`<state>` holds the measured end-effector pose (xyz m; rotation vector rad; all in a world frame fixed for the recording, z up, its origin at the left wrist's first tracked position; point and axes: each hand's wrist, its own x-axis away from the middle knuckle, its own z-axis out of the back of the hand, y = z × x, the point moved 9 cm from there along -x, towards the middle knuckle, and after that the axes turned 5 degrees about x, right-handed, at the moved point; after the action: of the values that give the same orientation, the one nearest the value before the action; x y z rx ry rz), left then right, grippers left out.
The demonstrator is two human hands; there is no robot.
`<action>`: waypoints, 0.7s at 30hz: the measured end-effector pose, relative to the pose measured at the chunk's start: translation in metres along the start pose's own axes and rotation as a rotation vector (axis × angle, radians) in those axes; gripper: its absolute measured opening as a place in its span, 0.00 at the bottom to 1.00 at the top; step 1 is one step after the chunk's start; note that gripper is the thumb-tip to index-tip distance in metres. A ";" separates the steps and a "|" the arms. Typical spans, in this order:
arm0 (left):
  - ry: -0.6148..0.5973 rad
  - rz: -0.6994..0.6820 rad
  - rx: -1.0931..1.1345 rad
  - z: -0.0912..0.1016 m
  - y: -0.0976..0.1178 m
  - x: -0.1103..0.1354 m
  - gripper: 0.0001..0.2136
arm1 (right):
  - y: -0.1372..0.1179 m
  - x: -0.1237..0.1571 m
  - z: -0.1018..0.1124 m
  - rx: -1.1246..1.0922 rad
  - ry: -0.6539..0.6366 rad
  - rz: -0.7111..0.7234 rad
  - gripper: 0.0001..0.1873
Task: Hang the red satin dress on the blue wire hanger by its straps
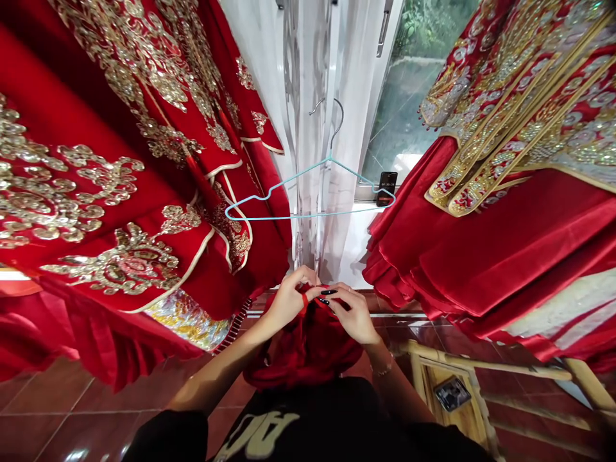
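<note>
Hands: left hand (289, 298) and right hand (353, 314) together at lower centre, fingers pinched on a fold of the red satin garment (303, 350), apparently gathering it.
Hanger: pale blue wire hanger (308, 216) at centre, before a sheer white curtain (349, 128).
Sides: 2 red embroidered gowns, upper left (96, 192) and right (505, 224), seemingly hung spread to display their gold work.

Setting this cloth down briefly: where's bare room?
Tile floor shows left, under the red robe. A white sill lies between sheer curtain and right red garment. Crowded around the left hand and right hand on the red cloth.
</note>
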<state>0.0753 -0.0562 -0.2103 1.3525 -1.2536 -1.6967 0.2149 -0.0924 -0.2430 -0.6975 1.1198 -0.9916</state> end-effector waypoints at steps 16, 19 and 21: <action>-0.002 0.072 0.126 0.014 -0.003 0.018 0.17 | 0.128 0.025 0.000 0.084 -0.117 -0.441 0.15; 0.023 0.066 0.109 0.016 0.003 0.020 0.17 | 0.183 0.068 0.017 0.298 -0.084 -0.681 0.12; 0.019 0.057 0.082 0.017 0.009 0.020 0.17 | 0.205 0.102 0.017 0.380 -0.072 -0.797 0.15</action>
<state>0.0526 -0.0719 -0.2090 1.3635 -1.3515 -1.6055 0.3015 -0.1003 -0.4556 -0.8720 0.5427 -1.7792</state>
